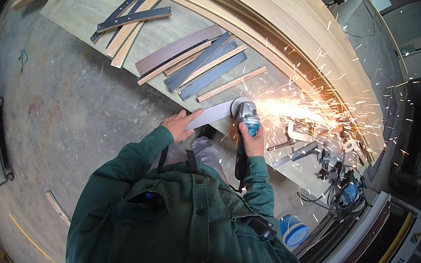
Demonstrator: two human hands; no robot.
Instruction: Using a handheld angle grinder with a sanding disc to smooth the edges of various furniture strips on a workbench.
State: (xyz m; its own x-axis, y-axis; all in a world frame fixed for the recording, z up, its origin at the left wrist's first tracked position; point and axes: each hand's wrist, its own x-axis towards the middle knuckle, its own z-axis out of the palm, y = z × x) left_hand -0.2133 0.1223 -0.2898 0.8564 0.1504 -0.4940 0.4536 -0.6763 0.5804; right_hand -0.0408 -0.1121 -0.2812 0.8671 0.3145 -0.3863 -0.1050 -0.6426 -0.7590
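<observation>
1. My right grip is wrapped around the blue grinder; my left grip lies on the grey strip, and I can't tell whether it closes underneath.
2. The strip runs from the left grip up and right to the disc, just beyond the right grip, across the worktop's edge.
3. I judge this to be mid-grind; the next move calls for even pressure and a firm hold.
4. Sparks right of the right grip wash out what's behind; the exact contact is hard to make out.

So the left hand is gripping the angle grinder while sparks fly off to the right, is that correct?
Not quite: the head view shows the right hand gripping the angle grinder; sparks do fly off to the right.
</observation>
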